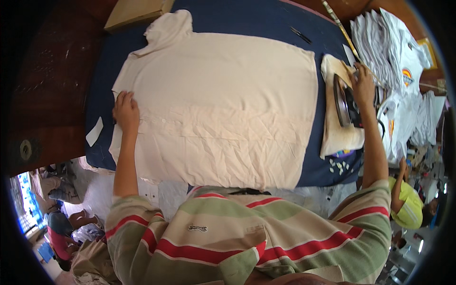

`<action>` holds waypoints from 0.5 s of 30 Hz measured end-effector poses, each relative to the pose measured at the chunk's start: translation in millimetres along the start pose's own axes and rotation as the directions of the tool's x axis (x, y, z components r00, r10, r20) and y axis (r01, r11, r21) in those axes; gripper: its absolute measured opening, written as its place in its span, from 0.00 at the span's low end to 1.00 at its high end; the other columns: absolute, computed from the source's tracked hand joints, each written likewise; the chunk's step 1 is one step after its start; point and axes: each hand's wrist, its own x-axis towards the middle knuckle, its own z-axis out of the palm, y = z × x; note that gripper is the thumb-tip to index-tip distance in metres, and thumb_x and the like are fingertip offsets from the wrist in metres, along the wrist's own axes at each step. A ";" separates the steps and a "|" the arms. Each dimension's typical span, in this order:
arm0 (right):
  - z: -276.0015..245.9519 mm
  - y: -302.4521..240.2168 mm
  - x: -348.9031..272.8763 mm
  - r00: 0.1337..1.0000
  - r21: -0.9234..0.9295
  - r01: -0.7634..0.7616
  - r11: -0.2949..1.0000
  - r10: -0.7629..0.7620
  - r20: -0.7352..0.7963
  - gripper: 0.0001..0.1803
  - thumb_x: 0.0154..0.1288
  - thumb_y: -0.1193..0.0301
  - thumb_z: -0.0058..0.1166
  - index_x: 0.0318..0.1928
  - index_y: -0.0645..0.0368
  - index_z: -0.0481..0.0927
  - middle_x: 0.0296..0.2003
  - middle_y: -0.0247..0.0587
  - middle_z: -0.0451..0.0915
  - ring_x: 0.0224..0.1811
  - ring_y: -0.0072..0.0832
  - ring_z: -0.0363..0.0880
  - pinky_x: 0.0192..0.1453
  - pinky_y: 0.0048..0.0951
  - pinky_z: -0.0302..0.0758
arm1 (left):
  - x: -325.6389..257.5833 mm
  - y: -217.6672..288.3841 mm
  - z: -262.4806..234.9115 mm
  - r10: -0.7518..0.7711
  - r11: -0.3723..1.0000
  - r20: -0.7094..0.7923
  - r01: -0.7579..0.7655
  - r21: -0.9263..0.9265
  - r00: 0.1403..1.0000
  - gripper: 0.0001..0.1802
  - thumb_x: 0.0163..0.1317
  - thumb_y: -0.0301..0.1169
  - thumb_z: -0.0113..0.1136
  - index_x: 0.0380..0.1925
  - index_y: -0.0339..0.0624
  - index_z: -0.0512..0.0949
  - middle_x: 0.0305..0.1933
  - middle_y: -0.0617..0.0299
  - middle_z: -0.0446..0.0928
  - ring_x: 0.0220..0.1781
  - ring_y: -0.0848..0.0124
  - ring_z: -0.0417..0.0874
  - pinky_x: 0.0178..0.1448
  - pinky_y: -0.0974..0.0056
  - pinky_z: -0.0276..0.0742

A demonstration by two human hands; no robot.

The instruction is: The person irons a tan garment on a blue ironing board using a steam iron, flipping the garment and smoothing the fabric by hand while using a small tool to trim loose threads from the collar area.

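A cream button-front shirt (237, 80) lies spread over a dark blue padded table, smooth in its far part and creased along the near part. At its left edge, my left hand (126, 113) rests on the cloth with the fingers loosely bent. My right hand (363, 88) is beside the iron (346, 102), its fingers curled over the far right corner of a cream cloth pad (336, 137). What those fingers hold, if anything, is hidden. The iron sits tilted on this pad, its soleplate edge toward the shirt.
Stacked white shirts (380, 47) stand at the right beside a long thin rod (338, 19). Small black snips (301, 35) lie beyond the cream shirt. A white card (94, 132) is at left, a cardboard box (137, 12) behind. Another person (407, 202) is at right.
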 end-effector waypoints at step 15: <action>208.7 -53.5 131.5 0.935 0.022 -0.315 0.949 0.307 0.177 0.24 0.61 0.72 0.43 0.60 0.45 0.67 0.58 0.38 0.69 0.59 0.39 0.68 0.58 0.41 0.69 | 197.4 60.5 95.2 -0.098 0.916 0.278 0.195 -0.350 0.956 0.30 0.60 0.46 0.50 0.60 0.42 0.67 0.60 0.49 0.69 0.62 0.53 0.68 0.64 0.56 0.63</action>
